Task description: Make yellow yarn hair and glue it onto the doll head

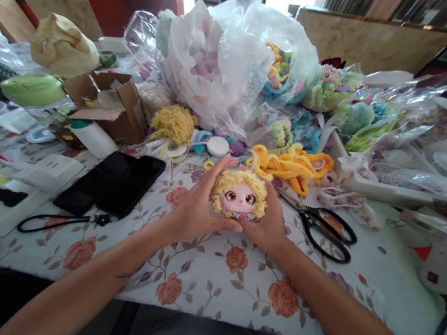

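Between my two hands is a small doll (pixel 239 197) with curly yellow hair, a pale face and large amber eyes, facing me. My left hand (pixel 202 204) curls round its left side, thumb along the bottom and fingers up at the hair. On the other side my right hand (pixel 268 223) closes round it, with its fingers partly hidden behind the doll. Just beyond lie yellow fuzzy strips (pixel 292 165) and a round white disc (pixel 218 146). Black-handled scissors (pixel 324 230) rest to the right of my right hand.
Two black phones (pixel 126 185) lie at left beside a white power strip (pixel 18 190). A cardboard box (pixel 117 107) and yellow curly fluff (pixel 174 124) stand behind them. Large plastic bags (pixel 232 66) of plush pieces fill the back. A glue gun (pixel 441 250) is at far right.
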`<state>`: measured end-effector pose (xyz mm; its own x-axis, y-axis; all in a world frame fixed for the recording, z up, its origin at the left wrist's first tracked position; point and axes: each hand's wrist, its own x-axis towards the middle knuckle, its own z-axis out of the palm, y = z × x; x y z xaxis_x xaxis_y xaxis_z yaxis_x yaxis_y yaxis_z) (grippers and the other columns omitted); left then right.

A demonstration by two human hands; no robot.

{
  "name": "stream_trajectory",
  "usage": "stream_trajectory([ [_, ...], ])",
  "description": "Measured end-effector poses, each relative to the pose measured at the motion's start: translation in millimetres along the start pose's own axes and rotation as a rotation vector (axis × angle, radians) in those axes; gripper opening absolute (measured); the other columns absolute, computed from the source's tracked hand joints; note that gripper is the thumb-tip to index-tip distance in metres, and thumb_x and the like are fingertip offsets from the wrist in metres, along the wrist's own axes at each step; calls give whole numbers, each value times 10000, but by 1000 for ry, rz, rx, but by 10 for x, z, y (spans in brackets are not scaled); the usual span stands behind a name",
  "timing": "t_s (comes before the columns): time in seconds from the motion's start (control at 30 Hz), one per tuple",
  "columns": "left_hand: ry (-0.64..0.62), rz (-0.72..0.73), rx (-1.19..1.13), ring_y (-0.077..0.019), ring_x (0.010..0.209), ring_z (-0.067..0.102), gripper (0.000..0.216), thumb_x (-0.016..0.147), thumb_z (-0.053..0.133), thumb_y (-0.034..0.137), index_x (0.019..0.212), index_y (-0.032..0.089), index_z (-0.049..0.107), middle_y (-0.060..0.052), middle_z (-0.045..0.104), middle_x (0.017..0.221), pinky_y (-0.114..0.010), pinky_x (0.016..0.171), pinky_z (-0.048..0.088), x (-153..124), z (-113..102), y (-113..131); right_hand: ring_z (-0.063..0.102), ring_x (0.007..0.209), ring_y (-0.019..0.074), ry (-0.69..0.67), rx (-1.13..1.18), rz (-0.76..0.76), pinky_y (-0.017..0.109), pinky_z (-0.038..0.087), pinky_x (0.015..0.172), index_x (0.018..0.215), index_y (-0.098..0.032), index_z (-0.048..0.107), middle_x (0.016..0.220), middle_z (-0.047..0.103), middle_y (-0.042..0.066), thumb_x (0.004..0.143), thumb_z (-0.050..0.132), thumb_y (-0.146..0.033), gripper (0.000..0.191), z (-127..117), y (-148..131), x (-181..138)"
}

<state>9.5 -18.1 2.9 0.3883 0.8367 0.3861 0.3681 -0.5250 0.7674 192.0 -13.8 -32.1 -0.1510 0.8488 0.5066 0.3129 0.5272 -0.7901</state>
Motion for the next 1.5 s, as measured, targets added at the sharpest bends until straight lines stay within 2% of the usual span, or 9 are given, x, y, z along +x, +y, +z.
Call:
stream_trajectory([
  [0.27,-61,32,2,-307,1397,215,954,766,674,389,1464,348,25,-75,153,1551,-482,1119,258,-45,81,-46,453,1208,328,-22,-106,-198,525,404,980,1318,-235,390,1299,477,129,786,582,-526,636,-15,36,-7],
  [0.57,-61,53,23,-272,1424,137,887,845,580,342,1468,298,-51,-128,130,1547,-500,1136,198,-105,123,-69,409,1233,324,-51,-181,-192,551,397,989,1286,-247,399,1268,478,123,790,569,-494,579,-18,27,6],
  [0.67,-12,87,67,-302,1398,213,910,793,637,379,1467,269,35,-148,196,1524,-500,1108,265,-90,121,-51,407,1234,321,-36,-197,-195,544,392,998,1294,-251,376,1266,466,130,760,615,-488,630,-10,6,7],
  [0.73,139,166,122,-320,1368,268,843,755,676,368,1433,250,188,-147,301,1469,-514,1088,295,-81,112,-14,426,1215,321,-22,-214,-193,534,408,987,1299,-255,358,1260,448,137,716,671,-473,696,3,-16,5],
  [0.87,459,342,276,-294,1254,417,335,743,678,213,1058,269,578,-74,500,1230,-509,1042,372,-89,98,75,456,1177,317,-15,-255,-182,522,425,974,1286,-253,359,1240,421,140,657,736,-401,748,26,-54,0],
  [0.93,459,386,367,-277,1193,467,160,754,663,183,890,260,631,-53,541,1144,-488,996,426,-92,104,107,466,1163,315,-10,-265,-175,521,423,976,1280,-239,366,1235,414,145,660,731,-371,731,29,-63,-1],
  [1.03,403,399,441,-274,1164,484,64,776,640,199,822,241,651,-46,568,1109,-465,979,448,-74,130,135,463,1165,320,7,-276,-169,534,411,985,1278,-235,365,1231,414,147,680,704,-340,695,26,-60,-5],
  [1.27,334,408,460,-281,1176,473,47,758,652,184,780,225,655,-65,565,1154,-478,964,448,-38,197,127,454,1185,315,-1,-268,-182,526,403,997,1302,-246,349,1254,394,140,702,661,-287,678,30,-22,-22],
  [1.5,331,466,509,-256,1139,503,90,771,634,178,800,261,651,-42,593,1119,-462,953,459,-88,213,115,440,1192,327,9,-255,-148,546,395,995,1301,-251,348,1257,414,139,692,683,-365,705,28,12,-13],
])
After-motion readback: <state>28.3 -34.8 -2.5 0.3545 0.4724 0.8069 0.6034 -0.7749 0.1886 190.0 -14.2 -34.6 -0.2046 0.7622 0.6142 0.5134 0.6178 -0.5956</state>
